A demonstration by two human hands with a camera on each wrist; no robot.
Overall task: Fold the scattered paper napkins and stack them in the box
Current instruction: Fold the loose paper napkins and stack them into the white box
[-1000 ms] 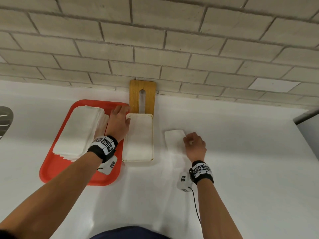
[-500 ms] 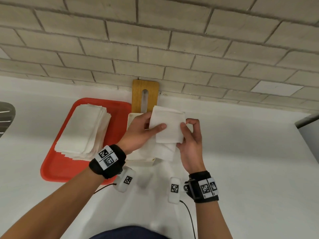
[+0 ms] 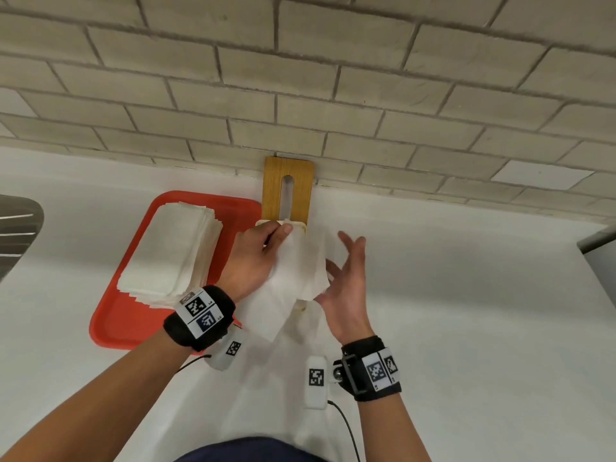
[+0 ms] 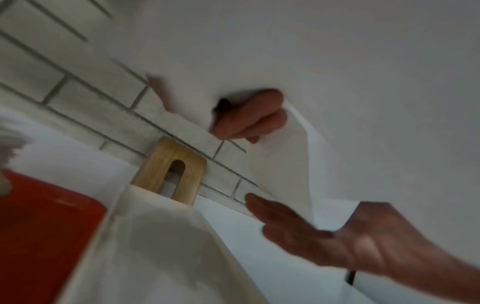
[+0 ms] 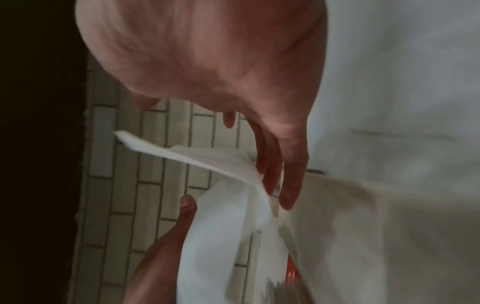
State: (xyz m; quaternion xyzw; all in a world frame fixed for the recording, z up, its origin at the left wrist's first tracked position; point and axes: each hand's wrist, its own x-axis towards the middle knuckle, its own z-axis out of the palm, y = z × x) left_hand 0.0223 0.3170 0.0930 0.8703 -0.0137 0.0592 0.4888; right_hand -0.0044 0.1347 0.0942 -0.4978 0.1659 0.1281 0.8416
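Your left hand is raised over the white counter, its thumb and curled fingers pinching the upper edge of a white paper napkin. The napkin hangs loose and partly unfolded from that pinch, draping down toward your wrist. Your right hand is just beside the napkin on its right, palm turned toward it, fingers spread and straight; the right wrist view shows their tips at the napkin's edge, but whether they touch it is too blurred to tell.

Directly beneath your left hand and the hanging napkin sits the cream-coloured box, mostly hidden in the head view, with pale paper inside it. Beyond your left fingertips, a wooden lid with a long slot leans against the brick wall. To the left of your left hand lies a red tray bearing a thick stack of white napkins, well apart from your right hand.
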